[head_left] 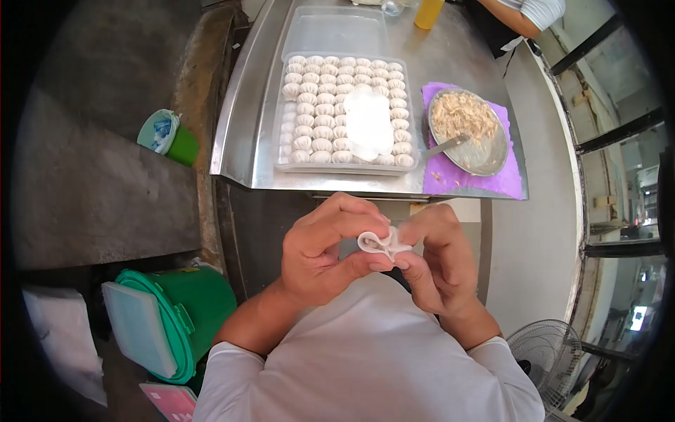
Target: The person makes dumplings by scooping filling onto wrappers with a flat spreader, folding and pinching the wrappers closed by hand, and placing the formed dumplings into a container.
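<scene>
Between my two hands, in front of my chest, is a dumpling (380, 244) with its thin white wrapper folded and pinched at the middle. My left hand (335, 246) grips its left part between thumb and fingers. The thumb and fingertips of my right hand (439, 257) press on the right part. A plastic box (281, 158) on the steel table holds rows of pleated dumplings (323, 109), with a stack of flat white wrappers (369, 125) lying on top. To its right, a metal bowl (485, 167) contains pale shredded filling (464, 116) and a spatula (448, 145).
The bowl stands on a purple cloth (510, 179) near the edge of the steel table (242, 133). A co-worker's arm (510, 17) shows beyond a yellow cup (427, 14). Green bins (184, 146) and a lidded green bucket (200, 299) are at left, a fan (545, 355) at lower right.
</scene>
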